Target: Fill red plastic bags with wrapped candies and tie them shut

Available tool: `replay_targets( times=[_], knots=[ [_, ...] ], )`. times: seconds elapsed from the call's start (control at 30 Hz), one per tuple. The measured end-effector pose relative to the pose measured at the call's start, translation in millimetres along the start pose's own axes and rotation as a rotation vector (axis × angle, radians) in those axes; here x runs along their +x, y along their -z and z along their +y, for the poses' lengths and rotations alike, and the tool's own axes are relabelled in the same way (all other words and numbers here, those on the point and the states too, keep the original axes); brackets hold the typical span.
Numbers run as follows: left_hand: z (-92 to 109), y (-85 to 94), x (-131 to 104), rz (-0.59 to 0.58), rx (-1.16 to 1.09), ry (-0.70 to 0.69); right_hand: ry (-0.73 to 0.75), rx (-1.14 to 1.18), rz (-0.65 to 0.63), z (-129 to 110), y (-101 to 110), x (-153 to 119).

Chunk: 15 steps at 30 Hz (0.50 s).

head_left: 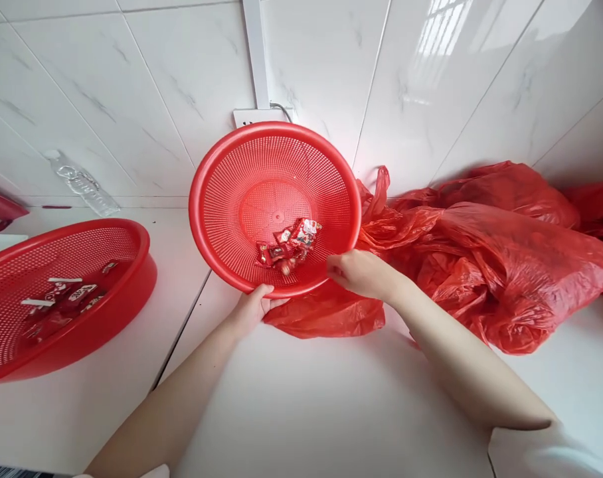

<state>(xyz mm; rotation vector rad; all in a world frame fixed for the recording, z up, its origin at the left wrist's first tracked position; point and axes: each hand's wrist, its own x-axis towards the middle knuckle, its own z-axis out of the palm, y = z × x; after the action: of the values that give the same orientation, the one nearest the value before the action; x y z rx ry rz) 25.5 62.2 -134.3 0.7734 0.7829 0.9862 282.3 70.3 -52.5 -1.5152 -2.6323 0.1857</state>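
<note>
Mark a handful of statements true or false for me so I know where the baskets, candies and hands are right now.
1. The left hand is at the near rim of the middle basket. True.
2. The wrapped candies in the middle basket are heaped at its far side. False: they lie toward its near side.
3. Two white strips are in the left basket. True.
4. The clear bottle is inside the left basket. False: it is outside, beyond the basket, near the tiled wall.
5. Red plastic bags lie to the right of the middle basket. True.
6. The right hand is in the left basket. False: it is at the right side of the middle basket's rim.
</note>
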Motion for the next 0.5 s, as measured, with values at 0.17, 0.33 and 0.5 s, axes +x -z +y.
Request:
replay_targets(
  times=[0.17, 0.33, 0.5],
  knots=[
    [-4, -0.2, -2, -0.036, 0.021, 0.028, 0.121, 0.187, 0.284, -8, -15, 9],
    [-3, -8.0, -4, -0.056, 0.036, 0.043, 0.162, 0.178, 0.214, 3, -55, 23],
    [-6, -10.9, -3, -0.038, -0.002, 0.009, 0.261, 0.365, 0.179, 14, -61, 28]
  ],
)
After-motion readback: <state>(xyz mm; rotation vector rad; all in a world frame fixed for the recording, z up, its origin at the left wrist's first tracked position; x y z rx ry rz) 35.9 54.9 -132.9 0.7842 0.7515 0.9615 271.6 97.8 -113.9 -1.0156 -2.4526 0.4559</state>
